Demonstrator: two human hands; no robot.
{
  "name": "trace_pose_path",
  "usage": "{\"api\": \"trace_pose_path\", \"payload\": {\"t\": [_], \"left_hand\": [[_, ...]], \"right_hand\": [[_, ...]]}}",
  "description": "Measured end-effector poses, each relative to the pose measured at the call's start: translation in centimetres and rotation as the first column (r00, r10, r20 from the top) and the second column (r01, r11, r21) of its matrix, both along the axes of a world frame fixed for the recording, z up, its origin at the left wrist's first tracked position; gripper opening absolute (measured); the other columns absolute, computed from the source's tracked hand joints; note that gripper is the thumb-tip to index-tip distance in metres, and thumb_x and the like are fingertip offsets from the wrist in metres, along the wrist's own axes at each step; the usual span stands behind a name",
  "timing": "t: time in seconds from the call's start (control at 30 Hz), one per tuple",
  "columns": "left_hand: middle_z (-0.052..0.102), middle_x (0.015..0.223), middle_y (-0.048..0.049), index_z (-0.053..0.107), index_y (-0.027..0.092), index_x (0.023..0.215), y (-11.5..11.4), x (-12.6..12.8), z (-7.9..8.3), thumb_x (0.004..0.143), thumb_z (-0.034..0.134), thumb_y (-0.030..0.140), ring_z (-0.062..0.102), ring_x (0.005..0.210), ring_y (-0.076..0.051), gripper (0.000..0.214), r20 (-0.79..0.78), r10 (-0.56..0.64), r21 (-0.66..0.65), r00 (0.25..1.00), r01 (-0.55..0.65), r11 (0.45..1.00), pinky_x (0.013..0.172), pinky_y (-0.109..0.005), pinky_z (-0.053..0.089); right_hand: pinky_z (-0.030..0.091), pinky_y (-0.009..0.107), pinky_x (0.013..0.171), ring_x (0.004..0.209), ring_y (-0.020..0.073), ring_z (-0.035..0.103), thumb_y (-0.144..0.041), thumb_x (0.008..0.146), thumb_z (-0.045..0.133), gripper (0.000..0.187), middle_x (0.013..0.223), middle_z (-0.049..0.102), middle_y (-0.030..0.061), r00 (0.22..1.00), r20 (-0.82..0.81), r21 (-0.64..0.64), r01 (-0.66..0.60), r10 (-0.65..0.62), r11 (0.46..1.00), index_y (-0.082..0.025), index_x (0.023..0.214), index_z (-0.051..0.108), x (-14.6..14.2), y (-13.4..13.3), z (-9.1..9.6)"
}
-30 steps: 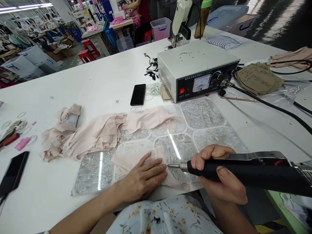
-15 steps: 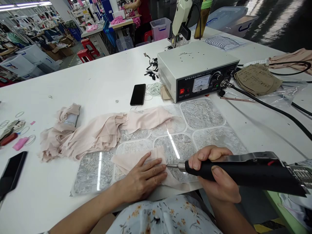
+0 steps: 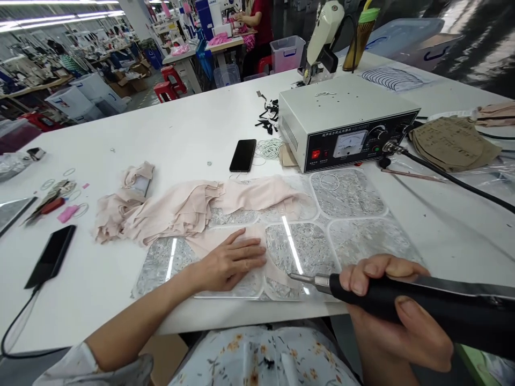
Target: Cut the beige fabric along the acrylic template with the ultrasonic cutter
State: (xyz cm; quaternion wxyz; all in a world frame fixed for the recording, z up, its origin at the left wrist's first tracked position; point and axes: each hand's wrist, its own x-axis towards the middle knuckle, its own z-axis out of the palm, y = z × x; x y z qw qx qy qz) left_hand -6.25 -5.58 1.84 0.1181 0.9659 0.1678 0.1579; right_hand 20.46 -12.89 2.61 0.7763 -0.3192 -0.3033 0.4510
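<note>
My left hand [image 3: 230,261] lies flat, fingers spread, on a thin pale-pink fabric piece [image 3: 256,232], pressing it against the grey stone-patterned mat [image 3: 358,244]. Part of that piece is hidden under the palm. In my right hand [image 3: 396,308] is a black handheld ultrasonic welder [image 3: 374,297], fingers wrapped round its body. Its metal tip points left, low over the mat beside a loose end of the fabric and apart from my left fingers; whether it touches anything I cannot tell. Beyond my left hand, a pile of similar pale-pink fabric [image 3: 177,209] spreads over the mat.
A control box [image 3: 350,120] with a dial stands at the back right; its black cable [image 3: 450,174] runs right. One phone [image 3: 243,155] lies before it, another phone [image 3: 50,256] with a cord lies left. Brown templates [image 3: 454,142] rest at right. A co-worker [image 3: 257,32] sits farther back.
The welder's tip has drawn away from my left fingertips, toward the right and nearer me. My left hand has shifted slightly left and away across the mat with the fabric. The camera view has turned.
</note>
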Motion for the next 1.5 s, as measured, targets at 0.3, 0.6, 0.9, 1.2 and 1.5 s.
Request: {"api": "trace_pose_path", "payload": {"t": [0.3,0.6,0.9,1.2,1.5], "left_hand": [[0.06,0.122,-0.0138,0.05,0.015,0.129,-2.5,0.6,-0.5,0.096,0.041,0.014,0.053,0.12,-0.023,0.034,-0.001,0.092,0.065,0.996,-0.091,0.994,0.108,-0.046,0.038],[0.061,0.107,-0.0119,0.05,0.014,0.127,-2.0,1.2,-0.3,0.095,0.044,0.014,0.056,0.111,-0.023,0.032,-0.013,0.048,0.072,0.999,-0.047,0.996,0.102,-0.044,0.045],[0.058,0.109,-0.0129,0.055,0.013,0.119,-2.2,1.5,-0.1,0.095,0.049,0.018,0.053,0.118,-0.026,0.024,-0.056,0.074,0.081,0.996,-0.069,0.994,0.103,-0.045,0.045],[0.058,0.107,-0.0121,0.056,0.013,0.111,-2.4,1.4,0.3,0.097,0.046,0.021,0.046,0.129,-0.027,0.019,-0.085,0.069,-0.017,0.994,-0.071,0.997,0.108,-0.045,0.041],[0.059,0.106,-0.0115,0.058,0.013,0.109,-2.5,1.6,0.4,0.097,0.048,0.025,0.046,0.129,-0.028,0.019,-0.096,0.083,-0.016,0.992,-0.085,0.996,0.11,-0.046,0.039]], "right_hand": [[0.049,0.034,0.051,0.055,0.0119,0.051,-0.028,0.077,0.059,0.013,0.078,0.048,0.0002,0.998,0.03,0.017,-0.052,0.052,0.998,-0.023,0.089,0.058,-0.7,-0.8,-0.7],[0.052,0.033,0.052,0.056,0.0122,0.052,-0.027,0.077,0.062,0.011,0.077,0.05,0.0004,0.996,0.069,-0.01,-0.061,0.062,0.998,-0.023,0.086,0.058,-0.7,-1.0,0.0],[0.053,0.033,0.053,0.055,0.0125,0.052,-0.029,0.078,0.061,0.011,0.075,0.05,0.0007,0.99,0.132,-0.008,-0.051,0.052,0.999,-0.025,0.088,0.059,-0.9,-1.6,0.7],[0.053,0.032,0.054,0.057,0.0124,0.054,-0.026,0.08,0.06,0.012,0.077,0.051,0.0013,0.989,0.133,0.02,-0.068,0.065,0.997,-0.024,0.091,0.06,-0.7,-1.7,0.9],[0.052,0.033,0.053,0.056,0.0125,0.054,-0.028,0.078,0.06,0.013,0.078,0.05,0.0013,0.993,0.096,0.034,-0.071,0.068,0.997,-0.024,0.091,0.06,-0.9,-1.0,0.5]]}}
